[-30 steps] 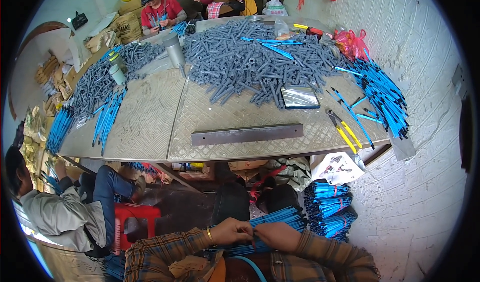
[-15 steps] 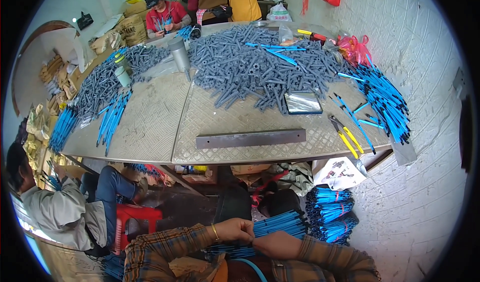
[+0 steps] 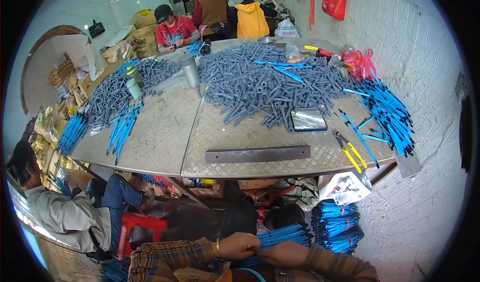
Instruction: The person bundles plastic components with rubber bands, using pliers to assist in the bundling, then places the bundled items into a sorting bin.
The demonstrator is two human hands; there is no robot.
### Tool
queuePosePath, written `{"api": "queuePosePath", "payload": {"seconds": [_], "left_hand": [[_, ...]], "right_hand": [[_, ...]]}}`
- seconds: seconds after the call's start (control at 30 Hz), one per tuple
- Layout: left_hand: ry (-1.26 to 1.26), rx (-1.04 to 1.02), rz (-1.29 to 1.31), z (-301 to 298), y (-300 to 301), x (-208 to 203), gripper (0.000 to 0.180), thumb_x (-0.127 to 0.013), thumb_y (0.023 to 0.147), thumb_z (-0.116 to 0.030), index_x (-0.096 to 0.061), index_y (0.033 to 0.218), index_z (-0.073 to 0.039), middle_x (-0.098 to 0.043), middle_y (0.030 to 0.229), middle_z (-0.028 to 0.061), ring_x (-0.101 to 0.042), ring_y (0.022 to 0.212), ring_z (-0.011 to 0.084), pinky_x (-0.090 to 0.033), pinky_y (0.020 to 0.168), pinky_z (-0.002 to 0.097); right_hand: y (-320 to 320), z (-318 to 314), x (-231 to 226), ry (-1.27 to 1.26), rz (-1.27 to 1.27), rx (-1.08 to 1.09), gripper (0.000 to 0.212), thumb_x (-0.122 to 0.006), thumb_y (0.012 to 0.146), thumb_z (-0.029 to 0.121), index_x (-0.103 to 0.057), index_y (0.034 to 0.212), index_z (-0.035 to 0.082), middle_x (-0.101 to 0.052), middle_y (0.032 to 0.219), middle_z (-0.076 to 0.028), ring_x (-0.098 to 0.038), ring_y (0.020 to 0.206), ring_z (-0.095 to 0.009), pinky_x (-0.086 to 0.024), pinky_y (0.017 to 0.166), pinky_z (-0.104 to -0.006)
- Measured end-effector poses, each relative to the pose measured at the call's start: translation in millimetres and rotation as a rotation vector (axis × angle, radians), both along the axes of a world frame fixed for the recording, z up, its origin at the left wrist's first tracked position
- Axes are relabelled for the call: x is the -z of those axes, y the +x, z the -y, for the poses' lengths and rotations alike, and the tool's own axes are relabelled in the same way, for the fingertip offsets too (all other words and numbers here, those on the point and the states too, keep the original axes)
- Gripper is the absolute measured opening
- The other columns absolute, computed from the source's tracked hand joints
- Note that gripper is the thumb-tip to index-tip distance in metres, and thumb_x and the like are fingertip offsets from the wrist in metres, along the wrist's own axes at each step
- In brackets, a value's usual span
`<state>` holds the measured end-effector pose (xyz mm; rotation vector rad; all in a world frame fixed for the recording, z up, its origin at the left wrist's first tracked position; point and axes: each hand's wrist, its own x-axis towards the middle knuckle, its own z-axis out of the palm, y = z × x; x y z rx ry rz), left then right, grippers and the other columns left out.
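Low in the picture, my left hand (image 3: 239, 245) and my right hand (image 3: 285, 254) meet over my lap. The fingers of both are curled closed, and whatever they pinch is hidden or too small to make out. Against my hands, across my lap, lies a bundle of thin blue rods (image 3: 287, 235) with dark ends. A curved light blue strip (image 3: 252, 274) shows just below my hands.
Before me stands a table (image 3: 160, 127) with a heap of grey plastic tubes (image 3: 260, 82), a dark metal bar (image 3: 257, 154), yellow-handled pliers (image 3: 351, 152), a phone-like slab (image 3: 308, 120) and blue rods (image 3: 387, 112). Banded rod bundles (image 3: 340, 227) stand at right. A co-worker (image 3: 70, 202) sits at left.
The whole view has tilted upward, so the table and my hands appear lower. My left hand has turned knuckles-up; both hands stay close together and closed.
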<state>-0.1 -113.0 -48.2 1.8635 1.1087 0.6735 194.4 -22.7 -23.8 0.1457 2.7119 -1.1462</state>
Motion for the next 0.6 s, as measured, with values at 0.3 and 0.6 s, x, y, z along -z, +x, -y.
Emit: {"api": "queuePosePath", "payload": {"seconds": [0.3,0.6], "left_hand": [[0.196,-0.003,-0.142,1.4,6.9,4.4,0.015,-0.060,0.068,-0.008,-0.048,0.078,-0.006,-0.051,0.074,0.0108,-0.055,0.070,0.0293,-0.046,0.059,0.0369],[0.396,-0.111,-0.216,-0.4,19.0,13.6,0.015,-0.056,0.069,-0.006,-0.046,0.079,-0.005,-0.050,0.083,0.0118,-0.056,0.071,0.0291,-0.048,0.059,0.0346]], "right_hand": [[-20.6,-47.7,39.8,-0.041,-0.242,0.177,0.022,-0.050,0.082,0.022,-0.059,0.095,0.008,-0.060,0.085,-0.014,-0.058,0.083,-0.031,-0.047,0.072,-0.0391],[-19.2,-45.6,47.8,-0.061,-0.143,0.008,0.026,-0.053,0.078,0.020,-0.058,0.099,0.007,-0.058,0.092,-0.014,-0.055,0.089,-0.033,-0.045,0.075,-0.0410]]}}
